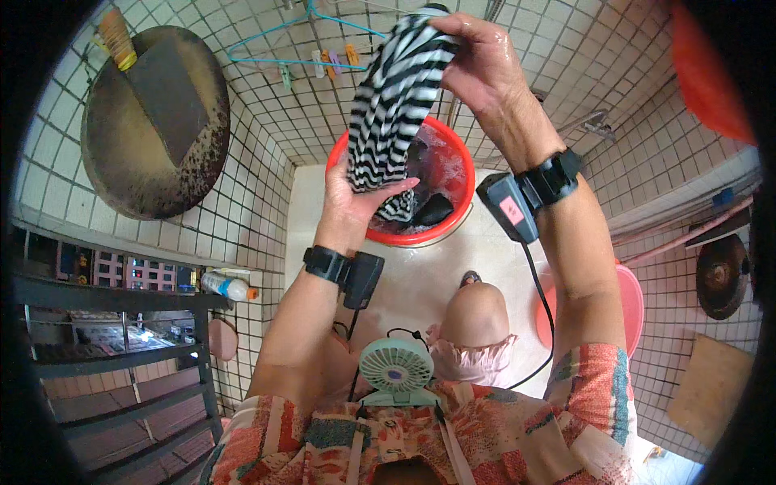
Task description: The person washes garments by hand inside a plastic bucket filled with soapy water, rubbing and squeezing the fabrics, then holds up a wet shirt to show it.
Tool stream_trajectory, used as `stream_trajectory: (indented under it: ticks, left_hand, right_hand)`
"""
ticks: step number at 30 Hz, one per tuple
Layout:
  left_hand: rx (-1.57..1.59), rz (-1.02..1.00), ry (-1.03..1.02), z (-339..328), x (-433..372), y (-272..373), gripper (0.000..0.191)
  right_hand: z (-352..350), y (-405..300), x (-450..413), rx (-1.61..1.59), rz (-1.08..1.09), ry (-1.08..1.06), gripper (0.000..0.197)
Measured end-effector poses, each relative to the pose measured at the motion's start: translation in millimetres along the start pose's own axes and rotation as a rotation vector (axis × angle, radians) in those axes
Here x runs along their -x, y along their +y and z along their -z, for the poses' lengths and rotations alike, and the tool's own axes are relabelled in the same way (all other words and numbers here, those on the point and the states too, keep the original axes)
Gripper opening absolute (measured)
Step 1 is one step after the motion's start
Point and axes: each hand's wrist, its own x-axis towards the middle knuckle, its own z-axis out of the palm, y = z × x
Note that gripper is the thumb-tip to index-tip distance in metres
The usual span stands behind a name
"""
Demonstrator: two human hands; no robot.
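Note:
A wet-looking cloth with black and white stripes point(394, 91) is stretched between my two hands over a red basin point(470, 182). My right hand point(485, 66) grips its upper end, raised high near the tiled wall. Lower down, my left hand point(357, 194) holds the bottom part at the basin's left rim, thumb across the fabric. The cloth's lower tail hangs into the basin. Inside, sudsy water point(448, 163) surrounds dark fabric point(433, 209), partly hidden by the striped cloth. Each wrist carries a strapped black device with a cable.
A blue hanger point(273, 60) with several clothes pegs point(333, 63) is on the far wall. A round board point(151, 133) with a cleaver point(170, 97) hangs at left. A pink tub point(630, 303) stands at right. A small green fan point(397, 370) sits at my chest. A tap point(597, 124) is behind.

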Motion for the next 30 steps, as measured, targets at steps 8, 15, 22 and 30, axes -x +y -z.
stream_trajectory:
  ticks: [8, 15, 22, 30]
  left_hand:
    - [0.043, 0.017, -0.018, -37.1, -1.8, 24.9, 0.04]
    - [0.232, -0.111, -0.089, -60.2, -13.1, 29.7, 0.04]
    - [0.428, -0.201, -0.011, -52.0, -8.5, 15.2, 0.041]
    - [-0.06, 0.132, 0.132, 5.4, 21.3, 26.1, 0.044]
  right_hand:
    - [150.7, 101.9, 53.7, 0.043, -0.139, 0.698, 0.018]
    - [110.6, 201.4, 78.8, -0.134, -0.284, 1.062, 0.062]
    - [94.2, 187.0, 45.4, -0.787, 0.058, 0.791, 0.069]
    - [112.8, 149.2, 53.6, -0.354, 0.099, 0.718, 0.033]
